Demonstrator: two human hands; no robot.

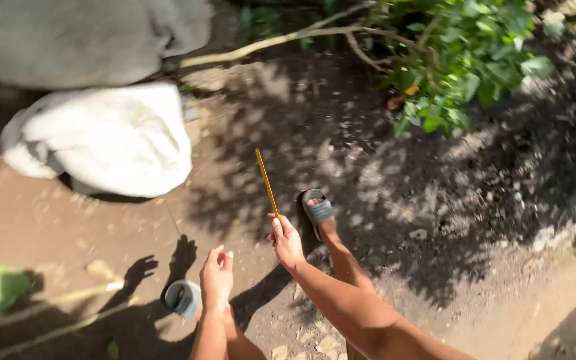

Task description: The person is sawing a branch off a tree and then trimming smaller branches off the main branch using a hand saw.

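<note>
Two white sacks (pixel 105 137) beyond right hand (pixel 287 241) with yellow stick (pixel 267 181)

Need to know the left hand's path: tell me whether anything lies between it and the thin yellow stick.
Nothing visible does. The left hand is empty beside the right hand, which holds the yellow stick upright; only open air separates them.

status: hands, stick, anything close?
Right hand pinches thin yellow stick, tip pointing up and away. Left hand empty, fingers loosely curled. White sack lies apart; grey sandals on bare dirt.
</note>
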